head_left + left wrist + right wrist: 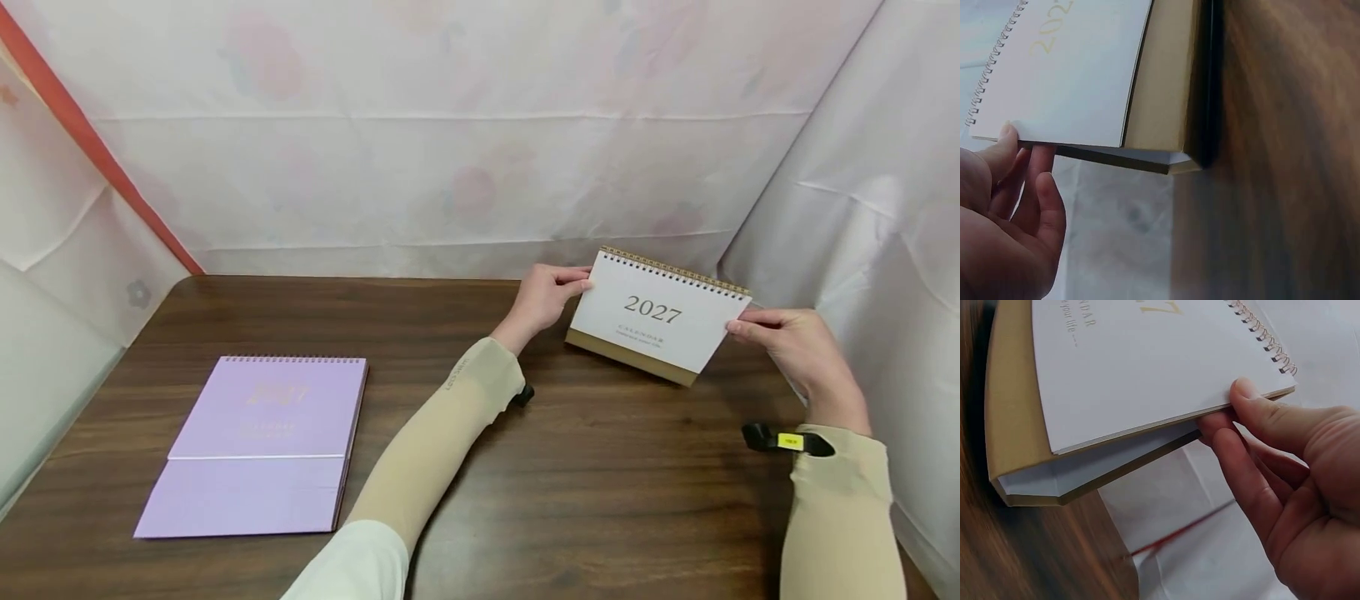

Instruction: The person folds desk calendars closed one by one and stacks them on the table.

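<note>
A white 2027 desk calendar [645, 312] with a tan cardboard stand and gold spiral binding is at the back right of the table, tilted so its right side sits lower in the head view. My left hand [542, 302] pinches its left edge, thumb on the front page and fingers behind. On the opposite edge my right hand [802, 346] pinches it the same way, near the spiral. Both wrist views show the folded stand [1163, 81] spread open into a wedge beneath the pages. Whether its base touches the table is hard to tell.
A lilac desk calendar [262, 417] lies on the left part of the brown wooden table [570, 500]. Pale floral curtains [420, 167] hang behind the table's back edge and along the right side. A red strip [97, 150] runs down the left corner.
</note>
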Tool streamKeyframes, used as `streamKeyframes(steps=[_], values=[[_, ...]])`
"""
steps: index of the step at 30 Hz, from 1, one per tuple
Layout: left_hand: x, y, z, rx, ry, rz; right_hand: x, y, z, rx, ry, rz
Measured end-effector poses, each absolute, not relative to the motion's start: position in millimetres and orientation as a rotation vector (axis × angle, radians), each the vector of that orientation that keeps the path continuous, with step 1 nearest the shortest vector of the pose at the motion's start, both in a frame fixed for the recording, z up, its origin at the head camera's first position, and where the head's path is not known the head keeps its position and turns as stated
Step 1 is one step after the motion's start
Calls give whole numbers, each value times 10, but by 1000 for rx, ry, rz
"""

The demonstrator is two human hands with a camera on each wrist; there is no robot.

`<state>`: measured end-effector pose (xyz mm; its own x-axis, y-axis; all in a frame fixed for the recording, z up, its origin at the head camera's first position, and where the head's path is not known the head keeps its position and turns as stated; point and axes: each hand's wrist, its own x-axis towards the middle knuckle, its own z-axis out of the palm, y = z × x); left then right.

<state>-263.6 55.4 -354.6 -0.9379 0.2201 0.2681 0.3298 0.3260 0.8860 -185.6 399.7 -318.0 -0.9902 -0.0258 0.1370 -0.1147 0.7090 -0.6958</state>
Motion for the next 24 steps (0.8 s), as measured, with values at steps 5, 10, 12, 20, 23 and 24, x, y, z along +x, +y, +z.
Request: streamKeyframes(steps=[5,10,12,20,23,24], values=[[-2620,335,-3385,-562,-2514,-1622,-1890,3840,-3119,181,-2757,1139],[-2533,60,-3167,-574,-2511,-1632,-1938,3613,-3055,185,-2680,1263],[-2497,-52,-3086,-581,-2482,-1677,-1959,3508,-3025,188,-2647,1297],[-2290,-521,-2864,-615,-2544,-1496,-1952,3086,-2935,320,-2583,1348],[-2159,-716,-2805,-635,-2619,-1332,-1929,2922,-2940,365,-2600,1298],[-2109,-782,-2784,-634,-2645,-1275,-1924,2861,-2947,374,-2600,1293]])
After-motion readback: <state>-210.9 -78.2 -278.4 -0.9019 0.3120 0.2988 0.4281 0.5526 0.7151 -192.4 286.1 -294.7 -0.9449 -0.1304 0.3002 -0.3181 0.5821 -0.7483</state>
